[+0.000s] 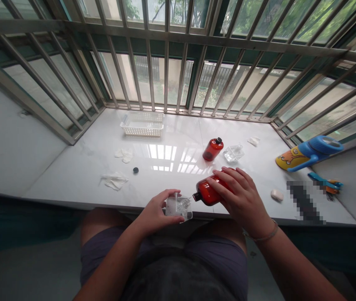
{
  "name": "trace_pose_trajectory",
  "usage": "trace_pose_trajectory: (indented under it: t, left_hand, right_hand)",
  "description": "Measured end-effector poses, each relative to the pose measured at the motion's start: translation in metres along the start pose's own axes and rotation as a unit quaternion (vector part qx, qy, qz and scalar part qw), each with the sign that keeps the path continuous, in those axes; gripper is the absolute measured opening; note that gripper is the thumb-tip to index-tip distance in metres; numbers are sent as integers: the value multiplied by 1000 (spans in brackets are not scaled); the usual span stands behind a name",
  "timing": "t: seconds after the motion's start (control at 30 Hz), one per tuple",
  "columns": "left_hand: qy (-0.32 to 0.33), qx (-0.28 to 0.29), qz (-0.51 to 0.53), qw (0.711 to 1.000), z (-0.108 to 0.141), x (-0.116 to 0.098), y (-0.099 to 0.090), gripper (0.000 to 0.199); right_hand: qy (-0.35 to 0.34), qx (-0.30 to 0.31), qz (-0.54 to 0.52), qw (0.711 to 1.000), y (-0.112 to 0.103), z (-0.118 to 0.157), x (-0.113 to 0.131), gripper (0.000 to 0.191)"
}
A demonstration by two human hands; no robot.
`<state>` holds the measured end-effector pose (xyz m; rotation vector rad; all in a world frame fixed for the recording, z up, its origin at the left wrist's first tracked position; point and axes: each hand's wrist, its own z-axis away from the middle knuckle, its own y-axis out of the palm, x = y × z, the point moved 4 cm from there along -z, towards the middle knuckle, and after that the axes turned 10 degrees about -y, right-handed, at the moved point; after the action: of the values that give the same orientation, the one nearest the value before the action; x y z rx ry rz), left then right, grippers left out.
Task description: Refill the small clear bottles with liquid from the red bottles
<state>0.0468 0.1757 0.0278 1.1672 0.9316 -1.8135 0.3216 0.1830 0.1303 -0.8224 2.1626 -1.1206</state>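
While the right hand (243, 196) grips a tilted orange bottle (209, 191) and the left hand (157, 211) holds a clear container (178, 207), beyond them stretches a glossy white windowsill (80, 167) behind metal bars (165, 62)

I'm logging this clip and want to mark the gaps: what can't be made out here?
- Head view: whether liquid flows from the tilted orange bottle into the clear container is too small to tell.
- The right hand covers most of that bottle's body.
- The left hand hides the container's near side.
- A pixelated patch blocks whatever lies on the ledge there.
- The small black object is too small to identify.
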Motion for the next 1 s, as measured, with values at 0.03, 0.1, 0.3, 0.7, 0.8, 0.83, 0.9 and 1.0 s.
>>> trace_pose_trajectory:
  t: [0.03, 0.1, 0.3, 0.7, 0.8, 0.83, 0.9, 1.0]
  left_hand:
    - [-1, 0, 0, 1000, 0, 0, 0, 79]
    - [-2, 0, -1, 1000, 0, 1, 0, 79]
    - [1, -1, -1, 1000, 0, -1, 0, 79]
    - [2, -6, -2, 1000, 0, -2, 0, 79]
    - [2, -5, 2, 1000, 0, -3, 0, 79]
    - [1, -5, 3, 1000, 1, -3, 0, 79]
    - [1, -5, 3, 1000, 1, -4, -1, 79]
    - [-1, -6, 0, 1000, 1, -4, -1, 79]
  right_hand:
    - [0, 0, 0, 1000, 0, 0, 0, 56]
    - [0, -1, 0, 1000, 0, 0, -1, 57]
    - [-1, -4, 0, 1000, 0, 0, -1, 55]
    - [-8, 9, 6, 1000, -1, 0, -3, 54]
    - [-6, 8, 9, 1000, -2, -1, -3, 55]
    - [-6, 8, 9, 1000, -2, -1, -3, 56]
    - [-5, 9, 10, 1000, -2, -1, -3, 57]
    - [-10, 8, 14, 1000, -3, -2, -2, 56]
